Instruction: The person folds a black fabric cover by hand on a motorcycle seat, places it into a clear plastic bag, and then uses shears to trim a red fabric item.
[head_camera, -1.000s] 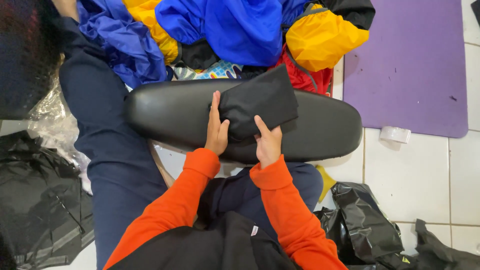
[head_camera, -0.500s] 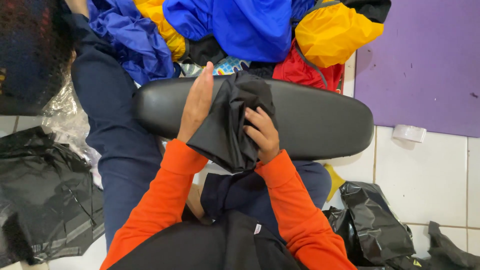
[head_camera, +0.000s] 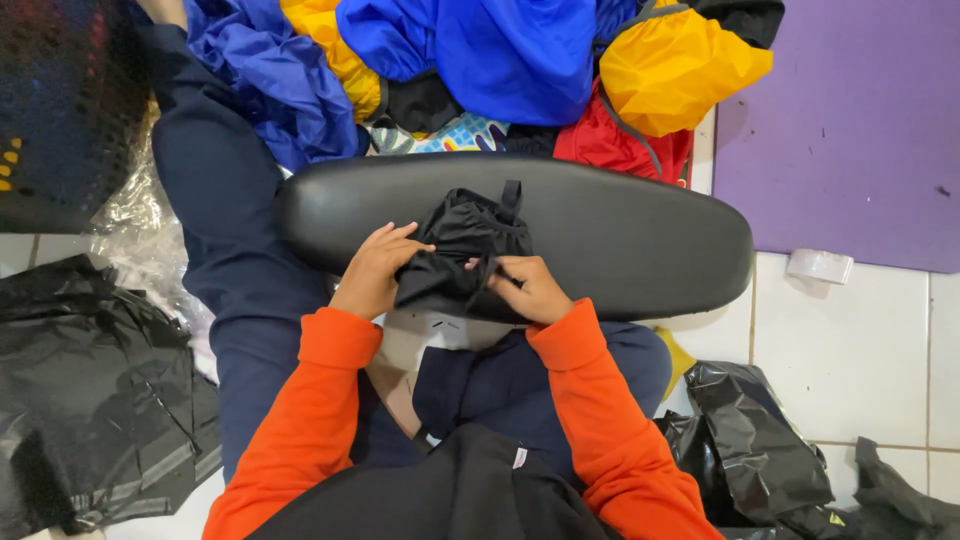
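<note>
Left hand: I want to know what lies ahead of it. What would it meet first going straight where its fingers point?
The left hand would press straight into the bundled black garment it already touches.

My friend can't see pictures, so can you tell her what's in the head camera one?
Two hands, the left hand and right hand, in orange sleeves bunch up a small black cloth bundle on a long black padded seat. Beyond it lies a pile of blue, yellow and red jackets, with black plastic bags on the white tile floor.
</note>
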